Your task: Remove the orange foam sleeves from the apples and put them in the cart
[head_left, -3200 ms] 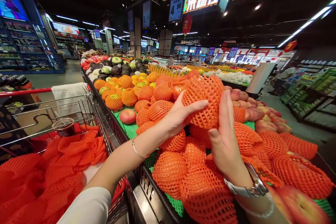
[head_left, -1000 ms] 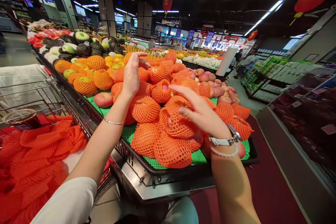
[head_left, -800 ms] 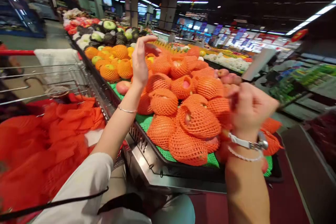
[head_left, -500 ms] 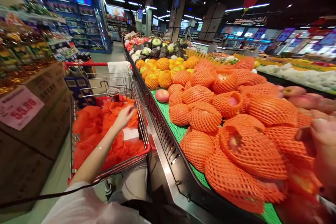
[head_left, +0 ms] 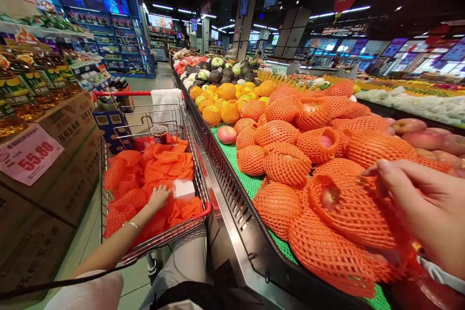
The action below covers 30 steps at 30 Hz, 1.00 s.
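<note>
The right hand (head_left: 425,208) hung near netted apples (head_left: 363,218), the left hand (head_left: 160,197) in a cart (head_left: 127,93).
The right grip was half-curled, contents hidden; the left grip lay over orange nets (head_left: 169,167), its hold impossible to tell. Beyond sat a bare apple (head_left: 227,134).

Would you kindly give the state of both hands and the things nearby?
Cart, loaded
Orange nets, crumpled, heaped
Netted fruit, piled up
Lone apple, unwrapped
White towel, draped over cart
Cup, upright
Left hand, over orange nets, contact unclear
Right hand, curled near netted fruit
</note>
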### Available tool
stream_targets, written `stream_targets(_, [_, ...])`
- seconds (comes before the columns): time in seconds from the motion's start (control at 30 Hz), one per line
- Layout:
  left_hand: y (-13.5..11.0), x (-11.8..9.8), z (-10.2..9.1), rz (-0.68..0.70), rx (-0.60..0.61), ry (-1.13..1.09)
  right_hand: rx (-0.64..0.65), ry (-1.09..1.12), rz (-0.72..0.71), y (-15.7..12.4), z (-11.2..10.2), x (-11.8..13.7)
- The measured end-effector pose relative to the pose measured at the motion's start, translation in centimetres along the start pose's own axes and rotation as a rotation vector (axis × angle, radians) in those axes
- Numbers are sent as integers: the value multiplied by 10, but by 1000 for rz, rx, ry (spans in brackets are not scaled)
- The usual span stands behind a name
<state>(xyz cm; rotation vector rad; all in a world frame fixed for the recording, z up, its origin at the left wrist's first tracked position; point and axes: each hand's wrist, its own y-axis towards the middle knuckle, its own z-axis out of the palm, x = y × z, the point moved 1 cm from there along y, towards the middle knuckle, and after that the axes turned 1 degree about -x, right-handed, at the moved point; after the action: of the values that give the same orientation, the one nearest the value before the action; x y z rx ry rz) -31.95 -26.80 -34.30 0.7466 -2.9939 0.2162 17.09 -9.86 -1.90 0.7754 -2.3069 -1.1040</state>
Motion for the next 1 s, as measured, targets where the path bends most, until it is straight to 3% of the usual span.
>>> stream_targets(0.13, [2, -7, 1, 104, -74, -42, 41, -27, -50, 5, -3, 9])
stream_targets(0.27, [6, -3, -22, 167, -196, -160, 25, -13, -58, 8, -5, 6])
stream_targets(0.4, [21, -1, -77, 200, -348, -353, 19, 28, -29, 7, -7, 3])
stream_targets(0.53, [23, -22, -157, 231, -514, -639, 23, 49, -33, 8, -8, 2])
stream_targets(0.6, [18, -46, -203, 302, -557, -1085, 22, 58, -39, 9, -8, 1])
stream_targets(0.67, [11, -78, -247, 440, -616, -1305, 18, 83, -30, 9, -8, 2])
stream_targets(0.77, [-3, -137, -309, 681, -819, -1287, 23, 223, 24, 7, -8, 4])
stream_targets(0.83, [-13, -182, -344, 885, -865, -1201, 41, 445, 89, 5, -8, 7])
stream_targets(0.93, [-30, -250, -386, 1131, -861, -1153, 61, 789, 159, 3, -8, 11])
stream_targets(1.0, [-38, -290, -406, 1262, -817, -1157, 41, 883, 170, 4, -6, 11])
